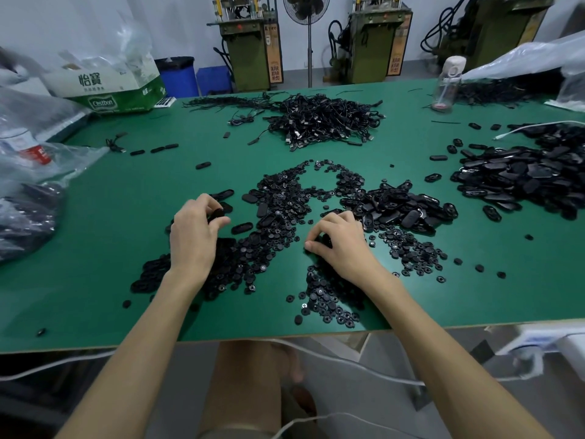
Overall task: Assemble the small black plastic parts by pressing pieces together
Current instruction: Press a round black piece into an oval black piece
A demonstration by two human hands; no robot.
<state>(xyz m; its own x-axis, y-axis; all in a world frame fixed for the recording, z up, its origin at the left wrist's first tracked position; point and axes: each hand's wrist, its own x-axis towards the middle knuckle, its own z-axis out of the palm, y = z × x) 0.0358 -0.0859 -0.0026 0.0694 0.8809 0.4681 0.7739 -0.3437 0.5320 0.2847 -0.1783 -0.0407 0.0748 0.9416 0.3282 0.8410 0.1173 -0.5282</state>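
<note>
Black parts (217, 213) in left hand (193, 237) and right hand (343, 247)

1. Plain green on the table top (110, 236).
2. Black on small round parts (285, 194) and oval shells (522, 177).
3. White and green on the carton (107, 87).
4. Blue on the bin (177, 76), olive on the machine (250, 58).

"怡寶" and "C'estbon" on the white-and-green cardboard box (107, 90) at the far left
</note>
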